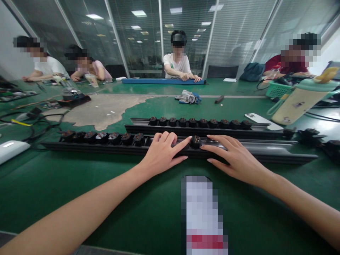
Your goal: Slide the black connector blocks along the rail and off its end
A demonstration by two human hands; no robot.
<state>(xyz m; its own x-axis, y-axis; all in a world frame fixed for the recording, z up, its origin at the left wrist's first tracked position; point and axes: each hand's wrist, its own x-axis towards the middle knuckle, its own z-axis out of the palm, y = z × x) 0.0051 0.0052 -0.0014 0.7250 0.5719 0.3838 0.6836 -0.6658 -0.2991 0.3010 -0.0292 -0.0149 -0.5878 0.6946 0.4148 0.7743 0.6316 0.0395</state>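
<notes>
A single black socket module (196, 141) with copper-coloured contacts sits in the near black rail (265, 147). From its left, my left hand (163, 152) reaches over the rail; the index fingertip is at the module's side, the thumb is stretched out, and the other fingers are bent over the rail. My right hand (232, 156) is on the other side with fingers spread, its fingertips at or very close to the module's right edge. Neither hand is wrapped round anything. Further left in the same rail stands a row of several similar modules (114, 138).
Behind lies a second rail (170, 129) with several modules. A phone (262, 121), a tilted bottle (300, 102) and a green basket (277, 90) are at right. Gloves (188, 96) lie further back. Cables (34, 131) run at left. Other people sit around the green table (106, 184).
</notes>
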